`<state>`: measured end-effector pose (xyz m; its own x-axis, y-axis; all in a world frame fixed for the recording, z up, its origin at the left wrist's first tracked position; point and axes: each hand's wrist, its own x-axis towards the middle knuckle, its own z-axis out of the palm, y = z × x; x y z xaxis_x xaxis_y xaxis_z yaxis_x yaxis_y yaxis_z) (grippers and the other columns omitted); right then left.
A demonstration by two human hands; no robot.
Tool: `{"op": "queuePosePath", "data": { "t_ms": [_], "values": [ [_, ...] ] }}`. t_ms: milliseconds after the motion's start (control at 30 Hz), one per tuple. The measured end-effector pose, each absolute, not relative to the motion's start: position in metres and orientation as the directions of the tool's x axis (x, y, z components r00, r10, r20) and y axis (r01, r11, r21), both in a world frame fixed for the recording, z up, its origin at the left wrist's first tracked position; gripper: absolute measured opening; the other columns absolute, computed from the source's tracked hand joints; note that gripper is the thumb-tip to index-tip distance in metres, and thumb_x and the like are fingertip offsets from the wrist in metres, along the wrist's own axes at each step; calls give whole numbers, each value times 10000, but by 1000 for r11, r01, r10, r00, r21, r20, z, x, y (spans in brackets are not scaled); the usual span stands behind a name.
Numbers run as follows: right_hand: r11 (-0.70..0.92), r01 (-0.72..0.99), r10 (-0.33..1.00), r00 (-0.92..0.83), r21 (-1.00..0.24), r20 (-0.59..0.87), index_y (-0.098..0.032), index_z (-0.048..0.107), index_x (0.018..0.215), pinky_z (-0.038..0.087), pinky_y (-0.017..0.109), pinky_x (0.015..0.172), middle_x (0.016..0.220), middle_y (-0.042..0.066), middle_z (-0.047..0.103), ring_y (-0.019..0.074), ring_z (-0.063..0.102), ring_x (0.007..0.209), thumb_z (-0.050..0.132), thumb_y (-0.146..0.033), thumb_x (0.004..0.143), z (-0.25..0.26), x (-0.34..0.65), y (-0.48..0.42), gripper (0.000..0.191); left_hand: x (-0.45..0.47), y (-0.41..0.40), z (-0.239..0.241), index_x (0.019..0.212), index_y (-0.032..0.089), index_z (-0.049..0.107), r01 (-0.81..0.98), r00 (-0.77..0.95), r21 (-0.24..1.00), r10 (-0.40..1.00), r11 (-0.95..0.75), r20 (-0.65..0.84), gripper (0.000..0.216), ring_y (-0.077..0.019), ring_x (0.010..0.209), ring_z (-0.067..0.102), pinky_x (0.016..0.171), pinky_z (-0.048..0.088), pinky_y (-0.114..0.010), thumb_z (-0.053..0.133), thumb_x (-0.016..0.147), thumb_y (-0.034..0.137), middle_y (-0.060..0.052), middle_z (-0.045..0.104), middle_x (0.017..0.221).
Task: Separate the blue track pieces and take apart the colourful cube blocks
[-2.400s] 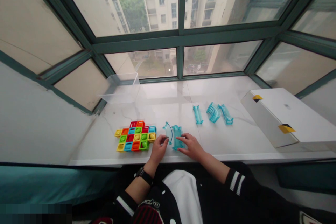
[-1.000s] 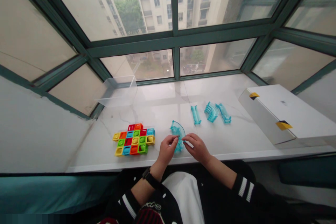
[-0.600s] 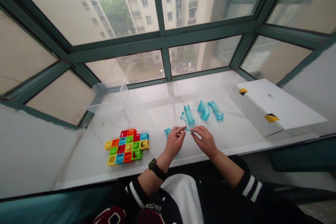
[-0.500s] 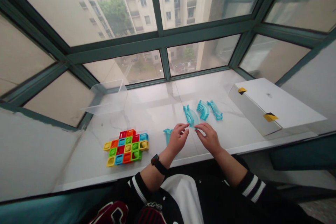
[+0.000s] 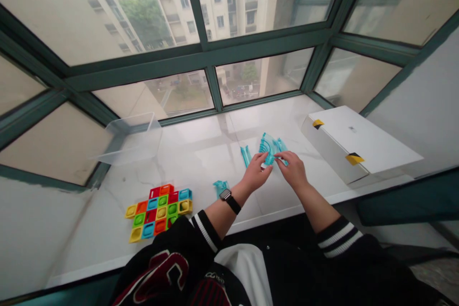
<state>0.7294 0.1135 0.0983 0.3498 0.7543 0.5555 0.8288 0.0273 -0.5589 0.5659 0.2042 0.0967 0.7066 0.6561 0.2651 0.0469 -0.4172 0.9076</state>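
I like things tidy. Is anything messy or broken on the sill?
Nothing looks broken or spilled. One blue track piece lies alone by the left wrist, apart from the curved piece that the left hand and right hand hold.

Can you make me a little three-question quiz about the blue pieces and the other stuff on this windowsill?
1. True or false: both hands hold the curved see-through blue plastic piece.
2. What lies nearest the left hand's watch: A) small blue plastic piece, B) white cardboard box, C) clear plastic tub?
3. Which side of the right hand is the flat board of colourful square blocks on?

Key: 1 true. 2 A. 3 The left side.
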Motion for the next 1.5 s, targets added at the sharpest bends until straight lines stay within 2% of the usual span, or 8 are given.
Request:
{"op": "queuePosePath", "data": {
  "t_ms": [233, 900, 1267, 1500],
  "values": [
    [-14, 839, 776, 353, -544, 523, -232, 744, 983, 514, 424, 873, 970, 76, 753, 262, 664, 863, 601, -281, 965, 88, 741, 127, 152, 587, 215, 79, 1474, 230, 536, 89, 684, 931, 701, -354, 201, 586, -231, 1081, 657, 813, 625, -352, 694, 915, 302, -159, 528, 1373],
    [-3, 844, 806, 319, -536, 498, -237, 734, 1043, 504, 464, 934, 1017, 93, 742, 292, 668, 977, 584, -270, 964, 67, 746, 135, 173, 591, 217, 64, 1464, 254, 538, 124, 669, 954, 733, -273, 123, 593, -254, 1112, 660, 801, 627, -352, 729, 912, 354, -162, 510, 1397],
    [-19, 852, 820, 312, -523, 480, -223, 741, 1055, 516, 454, 946, 1001, 94, 711, 284, 656, 989, 578, -265, 972, 65, 744, 136, 187, 590, 218, 61, 1479, 222, 518, 155, 666, 951, 739, -269, 101, 600, -247, 1123, 652, 782, 618, -324, 684, 903, 226, -174, 516, 1426],
    [-21, 844, 827, 316, -536, 465, -220, 736, 1082, 520, 443, 943, 1022, 100, 700, 276, 654, 984, 564, -266, 971, 66, 745, 135, 209, 588, 217, 60, 1482, 236, 515, 159, 660, 950, 745, -268, 100, 616, -249, 1115, 654, 778, 606, -326, 716, 902, 290, -168, 537, 1445]
  ]
}}
